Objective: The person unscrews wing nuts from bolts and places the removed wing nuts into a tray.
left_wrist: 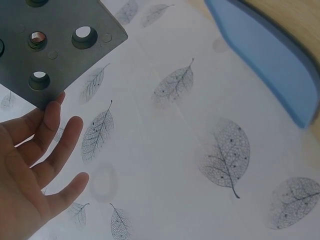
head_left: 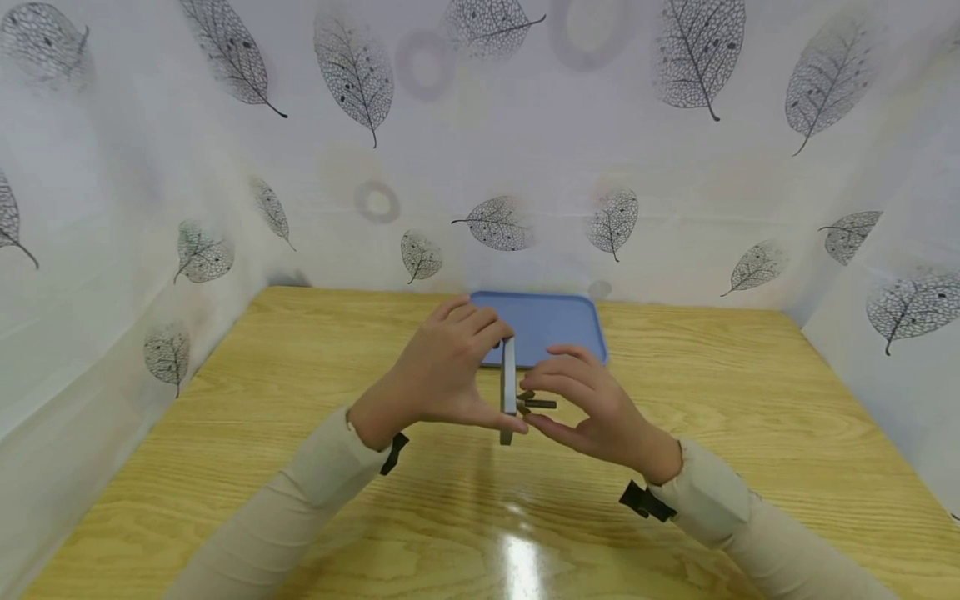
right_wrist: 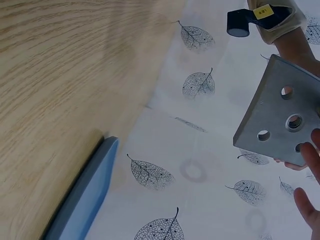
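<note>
My left hand (head_left: 442,367) holds a grey metal plate (head_left: 508,375) on edge by its far and near ends, fingers at the top and thumb at the bottom. Several round holes pierce the plate (right_wrist: 272,112), and the middle one looks threaded. A short dark bolt (head_left: 542,404) with a small wing-like piece near its base sticks out from the plate's right face. Curled around that base are the thumb and fingers of my right hand (head_left: 592,408); their exact contact is hard to see. In the right wrist view, only some right fingers (right_wrist: 312,155) show, at the edge.
A blue tray (head_left: 555,325) lies at the back of the wooden table (head_left: 360,517), behind the hands. White cloth (head_left: 465,158) printed with dark leaves hangs along the back and sides. Each wrist bears a dark strap; one strap (head_left: 647,502) is below the right hand.
</note>
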Tool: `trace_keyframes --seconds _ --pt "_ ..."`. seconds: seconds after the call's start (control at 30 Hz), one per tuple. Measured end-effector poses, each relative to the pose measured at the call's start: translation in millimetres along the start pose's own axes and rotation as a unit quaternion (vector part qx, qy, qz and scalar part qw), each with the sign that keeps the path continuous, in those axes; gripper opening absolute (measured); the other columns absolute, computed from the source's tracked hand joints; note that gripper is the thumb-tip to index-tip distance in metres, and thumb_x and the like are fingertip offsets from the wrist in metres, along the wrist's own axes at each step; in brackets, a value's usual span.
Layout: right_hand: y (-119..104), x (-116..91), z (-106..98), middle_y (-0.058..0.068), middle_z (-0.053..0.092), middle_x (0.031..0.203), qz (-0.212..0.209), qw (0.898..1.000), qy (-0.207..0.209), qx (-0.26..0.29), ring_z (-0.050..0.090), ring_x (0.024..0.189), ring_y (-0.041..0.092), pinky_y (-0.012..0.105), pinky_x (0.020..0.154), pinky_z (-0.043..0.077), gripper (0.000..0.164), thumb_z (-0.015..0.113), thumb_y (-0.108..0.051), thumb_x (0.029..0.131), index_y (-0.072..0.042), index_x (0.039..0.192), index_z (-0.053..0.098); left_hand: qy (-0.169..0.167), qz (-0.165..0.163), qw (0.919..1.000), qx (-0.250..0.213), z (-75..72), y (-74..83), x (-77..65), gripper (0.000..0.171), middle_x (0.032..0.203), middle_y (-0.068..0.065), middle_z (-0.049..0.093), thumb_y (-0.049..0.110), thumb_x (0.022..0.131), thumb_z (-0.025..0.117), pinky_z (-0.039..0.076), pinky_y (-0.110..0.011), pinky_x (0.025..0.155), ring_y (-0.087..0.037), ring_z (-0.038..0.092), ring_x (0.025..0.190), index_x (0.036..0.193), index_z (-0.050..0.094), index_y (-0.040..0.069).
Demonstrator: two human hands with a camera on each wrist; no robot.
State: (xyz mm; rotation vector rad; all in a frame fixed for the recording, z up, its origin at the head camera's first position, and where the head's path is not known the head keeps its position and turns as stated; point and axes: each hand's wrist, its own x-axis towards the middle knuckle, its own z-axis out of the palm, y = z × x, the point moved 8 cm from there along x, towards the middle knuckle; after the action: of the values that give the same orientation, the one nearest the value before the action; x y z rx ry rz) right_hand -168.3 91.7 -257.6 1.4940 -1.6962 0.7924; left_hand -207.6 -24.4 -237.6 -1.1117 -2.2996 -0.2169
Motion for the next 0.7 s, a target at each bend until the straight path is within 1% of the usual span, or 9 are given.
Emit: trace_keyframes --seconds 0.13,0.43,0.57,0.7 --pt "0.8 -0.3 1.1 0.009 0.064 0.093 -0.001 1.000 0.000 0.007 0.060 0.087 0.019 0.039 0.097 0.042 0.022 0.059 -0.019 0.091 0.002 0.096 0.064 0.001 0.004 1.0000 0.004 0.2 0.7 -0.1 0.086 0.090 0.002 0.058 0.082 0.048 0.067 0.040 -0.044 0.099 -0.016 0.054 0.084 0.098 0.062 0.013" --pt "-7.4 0.6 3.7 0.005 0.065 0.086 -0.046 0.998 0.001 -0.049 0.061 0.080 0.016 0.043 0.084 0.047 0.015 0.058 -0.016 0.092 -0.004 0.089 0.067 0.002 0.006 0.9999 0.009 0.9 1.2 -0.5 0.086 0.090 0.002 0.058 0.083 0.048 0.066 0.040 -0.042 0.099 -0.017 0.054 0.085 0.098 0.062 0.013" --pt "-9.3 0.7 4.3 0.004 0.065 0.086 -0.055 0.996 -0.002 -0.067 0.062 0.079 0.016 0.043 0.081 0.048 0.015 0.056 -0.015 0.093 -0.006 0.088 0.067 0.001 0.006 0.9999 0.011 1.7 1.0 -0.9 0.087 0.092 0.002 0.059 0.084 0.048 0.065 0.040 -0.042 0.098 -0.018 0.055 0.087 0.098 0.063 0.013" --pt "-11.0 0.5 3.8 0.004 0.065 0.087 -0.060 0.995 -0.003 -0.077 0.063 0.079 0.016 0.042 0.081 0.049 0.013 0.056 -0.014 0.094 -0.006 0.091 0.066 0.001 0.006 1.0000 0.007 2.8 0.4 -0.9 0.087 0.093 0.002 0.059 0.084 0.048 0.065 0.040 -0.041 0.098 -0.018 0.055 0.088 0.098 0.062 0.013"
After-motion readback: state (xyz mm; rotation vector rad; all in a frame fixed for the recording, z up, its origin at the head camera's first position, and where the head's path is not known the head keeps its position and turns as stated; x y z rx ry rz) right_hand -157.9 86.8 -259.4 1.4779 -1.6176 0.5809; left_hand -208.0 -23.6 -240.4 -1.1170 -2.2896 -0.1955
